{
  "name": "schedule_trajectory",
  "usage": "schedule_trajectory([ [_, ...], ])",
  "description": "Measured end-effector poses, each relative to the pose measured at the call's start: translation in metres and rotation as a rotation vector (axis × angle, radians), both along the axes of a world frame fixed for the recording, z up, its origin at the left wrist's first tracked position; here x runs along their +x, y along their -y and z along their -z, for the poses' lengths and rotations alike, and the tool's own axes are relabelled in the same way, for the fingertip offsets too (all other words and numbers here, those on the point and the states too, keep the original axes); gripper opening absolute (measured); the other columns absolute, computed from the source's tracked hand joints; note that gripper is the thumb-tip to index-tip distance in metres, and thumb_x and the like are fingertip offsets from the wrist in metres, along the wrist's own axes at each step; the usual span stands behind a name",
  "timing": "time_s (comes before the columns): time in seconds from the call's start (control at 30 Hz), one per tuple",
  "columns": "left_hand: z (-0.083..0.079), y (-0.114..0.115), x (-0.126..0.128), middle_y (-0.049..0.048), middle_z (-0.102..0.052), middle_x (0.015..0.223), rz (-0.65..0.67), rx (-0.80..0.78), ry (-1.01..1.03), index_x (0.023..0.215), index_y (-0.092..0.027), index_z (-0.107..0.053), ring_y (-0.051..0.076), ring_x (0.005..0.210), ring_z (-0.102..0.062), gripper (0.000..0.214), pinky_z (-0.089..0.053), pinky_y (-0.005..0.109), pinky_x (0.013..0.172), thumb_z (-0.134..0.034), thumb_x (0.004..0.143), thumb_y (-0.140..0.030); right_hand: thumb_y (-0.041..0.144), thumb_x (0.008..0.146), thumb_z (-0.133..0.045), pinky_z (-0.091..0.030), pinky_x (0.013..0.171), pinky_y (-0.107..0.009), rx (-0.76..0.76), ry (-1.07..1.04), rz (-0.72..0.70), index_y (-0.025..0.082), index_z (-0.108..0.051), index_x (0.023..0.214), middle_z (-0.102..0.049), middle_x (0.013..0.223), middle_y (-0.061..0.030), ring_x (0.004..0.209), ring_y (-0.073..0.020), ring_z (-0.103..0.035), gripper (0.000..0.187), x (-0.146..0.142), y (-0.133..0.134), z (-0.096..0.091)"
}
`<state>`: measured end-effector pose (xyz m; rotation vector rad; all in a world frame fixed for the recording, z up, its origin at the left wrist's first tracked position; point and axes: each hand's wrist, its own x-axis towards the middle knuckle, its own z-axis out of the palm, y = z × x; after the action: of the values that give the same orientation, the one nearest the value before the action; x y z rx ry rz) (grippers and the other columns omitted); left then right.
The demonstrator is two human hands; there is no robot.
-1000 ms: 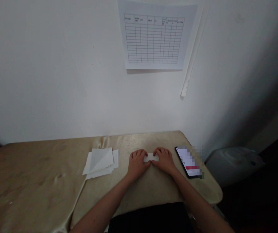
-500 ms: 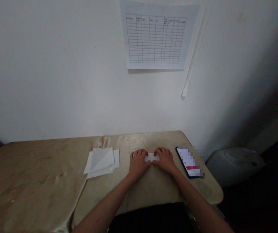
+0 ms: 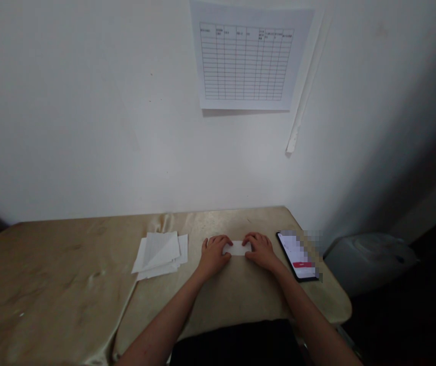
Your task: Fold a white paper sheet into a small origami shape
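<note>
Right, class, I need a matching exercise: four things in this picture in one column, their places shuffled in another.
1 small white paper
2 paper stack
3 phone
4 grid sheet

A on the wall
B between left hand and right hand
C left of the left hand
D right of the right hand

Pairs: 1-B, 2-C, 3-D, 4-A

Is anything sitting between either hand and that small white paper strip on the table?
Nothing visible does. The left hand and right hand both touch the small white paper strip, one at each end. The white paper stack lies apart to its left, the black smartphone apart to its right.
</note>
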<state>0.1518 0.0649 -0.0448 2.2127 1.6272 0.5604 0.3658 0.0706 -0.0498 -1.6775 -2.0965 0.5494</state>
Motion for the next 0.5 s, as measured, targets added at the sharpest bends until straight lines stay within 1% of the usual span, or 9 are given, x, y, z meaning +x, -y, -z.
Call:
schedule_trajectory([
  [0.2, 0.0, -0.005, -0.011, -0.0013, -0.06, 0.141, 0.064, -0.034, -0.022, 0.118, -0.035, -0.066, 0.027, 0.136, -0.046, 0.051, -0.018, 0.06, 0.119, -0.055, 0.075, -0.011, 0.012, 0.072, -0.059, -0.021, 0.116, -0.041, -0.014, -0.004, -0.058, 0.03, -0.068, 0.11, -0.056, 0.136, -0.0017, 0.133, -0.022, -0.044, 0.043, 0.007, -0.003, 0.0],
  [0.33, -0.002, -0.005, -0.015, -0.0015, -0.06, 0.142, 0.085, -0.048, -0.041, 0.12, -0.036, -0.067, 0.026, 0.137, -0.045, 0.055, -0.018, 0.06, 0.12, -0.053, 0.075, -0.009, 0.01, 0.072, -0.057, -0.023, 0.116, -0.041, -0.011, -0.012, -0.082, 0.03, -0.069, 0.111, -0.056, 0.137, -0.0023, 0.134, -0.0218, -0.044, 0.046, 0.011, -0.004, 0.003],
  [0.5, -0.003, -0.004, -0.018, -0.0022, -0.061, 0.141, 0.094, -0.028, -0.033, 0.12, -0.036, -0.069, 0.024, 0.135, -0.048, 0.053, -0.021, 0.054, 0.121, -0.055, 0.077, -0.01, 0.007, 0.069, -0.056, -0.028, 0.114, -0.04, 0.023, -0.067, -0.072, 0.029, -0.072, 0.11, -0.058, 0.134, -0.0023, 0.131, -0.0218, -0.046, 0.049, 0.013, -0.003, 0.007],
])
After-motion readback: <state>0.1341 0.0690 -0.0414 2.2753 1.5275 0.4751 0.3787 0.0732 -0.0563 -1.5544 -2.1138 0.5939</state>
